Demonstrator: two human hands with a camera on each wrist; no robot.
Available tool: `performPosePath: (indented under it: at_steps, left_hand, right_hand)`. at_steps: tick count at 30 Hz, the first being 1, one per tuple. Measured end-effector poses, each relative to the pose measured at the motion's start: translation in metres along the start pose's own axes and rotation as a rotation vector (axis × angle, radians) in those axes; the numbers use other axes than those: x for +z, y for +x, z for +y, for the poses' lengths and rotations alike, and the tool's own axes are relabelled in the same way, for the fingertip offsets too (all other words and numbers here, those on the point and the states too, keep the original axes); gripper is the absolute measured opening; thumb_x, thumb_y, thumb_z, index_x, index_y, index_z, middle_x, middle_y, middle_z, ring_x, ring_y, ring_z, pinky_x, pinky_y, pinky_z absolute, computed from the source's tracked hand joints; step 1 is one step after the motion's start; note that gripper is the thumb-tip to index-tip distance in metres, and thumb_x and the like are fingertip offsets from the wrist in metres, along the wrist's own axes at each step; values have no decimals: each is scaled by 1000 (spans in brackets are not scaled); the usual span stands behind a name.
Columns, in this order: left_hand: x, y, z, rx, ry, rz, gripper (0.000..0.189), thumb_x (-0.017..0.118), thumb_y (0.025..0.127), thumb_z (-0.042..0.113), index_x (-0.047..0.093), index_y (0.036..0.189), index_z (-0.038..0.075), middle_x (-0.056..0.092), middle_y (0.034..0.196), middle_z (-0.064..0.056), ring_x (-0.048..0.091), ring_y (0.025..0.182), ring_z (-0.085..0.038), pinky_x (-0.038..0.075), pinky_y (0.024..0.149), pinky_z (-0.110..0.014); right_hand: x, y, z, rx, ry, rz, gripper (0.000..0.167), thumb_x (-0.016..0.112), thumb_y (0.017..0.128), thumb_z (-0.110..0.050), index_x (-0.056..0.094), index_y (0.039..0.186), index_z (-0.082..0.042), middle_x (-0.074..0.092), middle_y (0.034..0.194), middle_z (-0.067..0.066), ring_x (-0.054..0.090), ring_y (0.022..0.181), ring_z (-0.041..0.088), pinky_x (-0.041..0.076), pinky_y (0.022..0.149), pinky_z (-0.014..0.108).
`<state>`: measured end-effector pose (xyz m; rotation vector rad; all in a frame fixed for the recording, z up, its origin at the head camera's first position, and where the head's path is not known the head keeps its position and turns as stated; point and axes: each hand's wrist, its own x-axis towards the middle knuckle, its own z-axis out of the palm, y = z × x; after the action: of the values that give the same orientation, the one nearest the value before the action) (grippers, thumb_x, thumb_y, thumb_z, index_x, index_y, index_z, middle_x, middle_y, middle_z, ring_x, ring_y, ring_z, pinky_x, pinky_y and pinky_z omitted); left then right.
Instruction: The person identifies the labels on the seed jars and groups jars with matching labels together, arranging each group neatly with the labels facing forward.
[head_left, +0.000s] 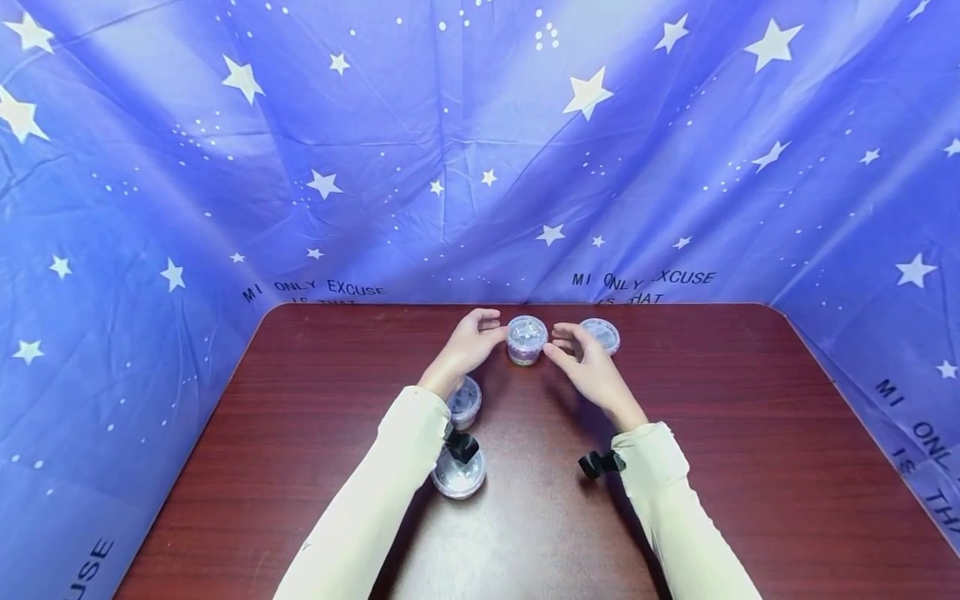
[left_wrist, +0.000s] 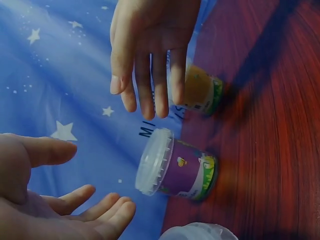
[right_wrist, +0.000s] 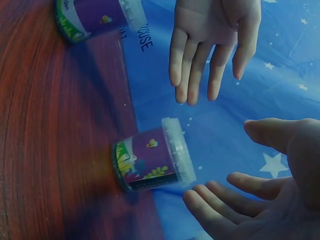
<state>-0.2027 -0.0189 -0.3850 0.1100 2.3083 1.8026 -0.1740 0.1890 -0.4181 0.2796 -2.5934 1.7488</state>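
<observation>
A small plastic tub with a clear lid and a purple label stands upright near the table's far edge, between my hands. My left hand, to its left, has its fingers extended and slightly bent, apart from the tub in the left wrist view. On the other side, my right hand has loosely bent fingers and holds nothing; the right wrist view shows its palm and fingers close to the lid. Partly behind the right hand stands another lidded tub, with a yellow-orange side in the left wrist view.
Two more lidded tubs stand under my left forearm: one beside the wrist, the other nearer me, partly covered by the black wrist camera. A blue starry cloth hangs behind and beside the reddish-brown table.
</observation>
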Motion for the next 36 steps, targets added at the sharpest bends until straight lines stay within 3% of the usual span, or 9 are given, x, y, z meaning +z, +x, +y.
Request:
performPosePath:
  at_steps: [10,18,24,29,36]
  left_hand:
    - [18,16,-3,-68,25,3,47,53,99,11,43,143,-3,44,146,-26,45,136,-35,37,114,-43]
    - [31,24,-5,-110,3,-3,53,47,98,3,30,147,-7,40,146,-29,40,138,-36,33,116,-44]
    - [34,25,-10,-153,-25,-10,57,47,95,-1,27,147,-10,40,148,-27,38,139,-32,29,118,-42]
    - [38,26,-15,-167,-56,-12,56,49,93,-2,29,146,-9,40,149,-25,37,140,-31,28,119,-41]
    - [44,30,-20,-152,-34,5,46,51,93,-4,39,137,-8,50,137,-24,45,131,-31,35,113,-41]
  right_hand:
    - [3,11,9,31,-34,-9,57,60,100,-17,38,144,11,42,147,32,42,137,43,36,113,52]
    - [7,15,10,38,16,-23,50,52,102,-7,35,144,13,38,148,34,41,137,45,34,114,52]
    - [16,20,16,64,45,-68,52,50,103,-8,30,147,12,36,151,32,37,140,44,32,116,51]
    - [19,23,20,92,54,-78,52,48,104,-11,29,149,9,39,149,32,39,139,42,33,116,50]
    - [19,27,27,114,59,-75,51,47,105,-11,30,148,10,43,146,32,44,135,41,38,112,50]
